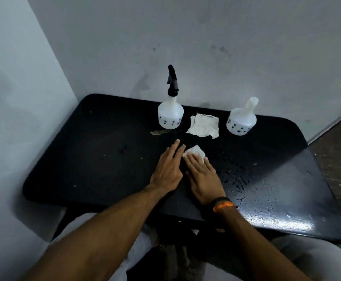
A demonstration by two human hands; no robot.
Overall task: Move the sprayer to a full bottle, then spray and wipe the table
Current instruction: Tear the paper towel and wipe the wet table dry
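Observation:
A white bottle [170,115] carrying the black sprayer [172,82] stands at the back of the black table [96,155]. A second white bottle [241,120] with a bare open neck stands to its right. Between them lies a flat white cloth [203,125]. My right hand [203,175] lies flat with straight fingers pressing a small folded white wipe [196,151] onto the tabletop. My left hand [168,166] rests flat on the table just left of it, fingers straight, holding nothing. Water droplets [252,179] cover the table's right half.
A small brown scrap [159,132] lies in front of the sprayer bottle. Walls close in behind and on the left. A black band with an orange light [223,204] is on my right wrist. My knees show below the table's near edge.

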